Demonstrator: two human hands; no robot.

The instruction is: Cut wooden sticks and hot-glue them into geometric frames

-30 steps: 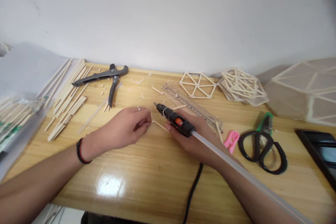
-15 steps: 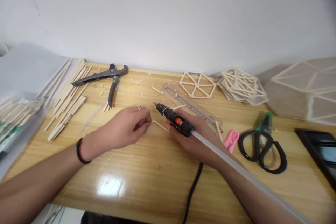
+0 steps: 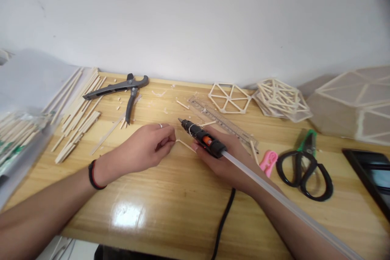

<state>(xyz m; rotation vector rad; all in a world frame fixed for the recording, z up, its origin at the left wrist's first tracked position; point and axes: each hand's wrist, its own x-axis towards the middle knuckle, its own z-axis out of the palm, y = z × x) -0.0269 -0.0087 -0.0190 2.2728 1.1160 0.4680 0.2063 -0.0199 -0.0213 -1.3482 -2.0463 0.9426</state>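
My right hand [image 3: 222,150] is wrapped around a black hot glue gun [image 3: 203,138]. The nozzle points left, just above and beside my left fingertips, and a long clear glue stick [image 3: 258,183] trails from its back over my right forearm. My left hand [image 3: 157,144] is closed in a pinch at one end of a short thin wooden stick [image 3: 186,146]. A pale blob sits at that end, right by the fingertips. The stick's other end reaches toward my right fingers. Whatever lies inside the left pinch is hidden.
Wooden sticks [image 3: 77,130] and a grey cutter [image 3: 131,85] lie left. A clear ruler [image 3: 225,122], a wooden hexagon frame [image 3: 229,99] and stacked frames [image 3: 278,99] are behind. Right are a pink clip [image 3: 268,162], black-handled scissors [image 3: 317,183] and a dark phone-like device [image 3: 370,170].
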